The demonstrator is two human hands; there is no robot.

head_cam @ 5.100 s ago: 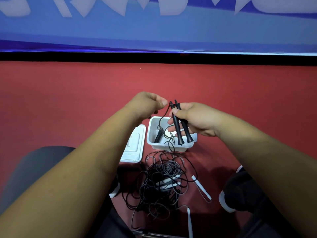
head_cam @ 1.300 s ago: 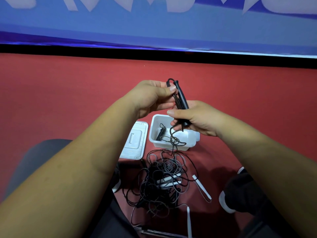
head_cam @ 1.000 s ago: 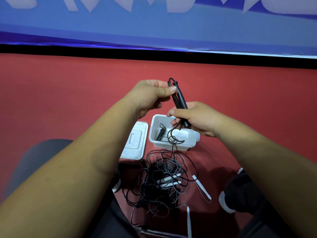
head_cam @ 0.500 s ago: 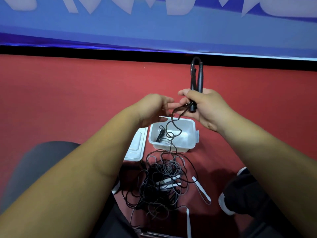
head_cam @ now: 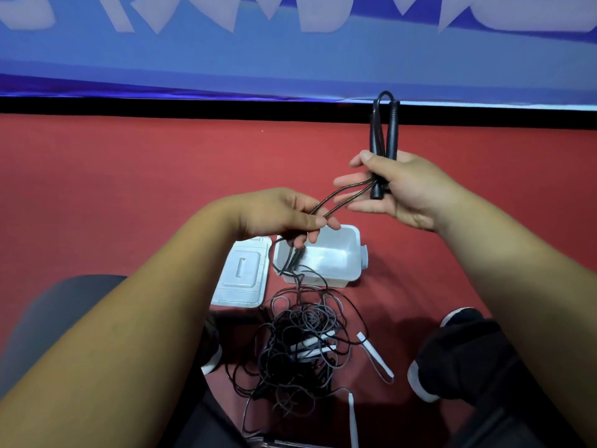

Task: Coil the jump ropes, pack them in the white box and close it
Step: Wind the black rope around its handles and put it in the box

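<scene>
Right grip (head_cam: 399,189), upper right of centre, clasps two black handles (head_cam: 384,134) upright. Doubled cord (head_cam: 342,195) slants down-left to left grip (head_cam: 284,215), which pinches both strands. Tangle (head_cam: 297,350) lower centre. Open white box (head_cam: 355,232) just below left grip, lid (head_cam: 242,276) beside it.

Single head-worn wide-angle view, facing forward and down, close above the red floor (head_cam: 113,176)

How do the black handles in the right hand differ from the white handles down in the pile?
Pose: the black handles stand upright, side by side, gripped by the right hand; the white handles lie on the red floor. Cord: the black handles' cord runs out to the left hand, which pinches it; the white handles sit in a tangle. Both are slim rope handles.
</scene>
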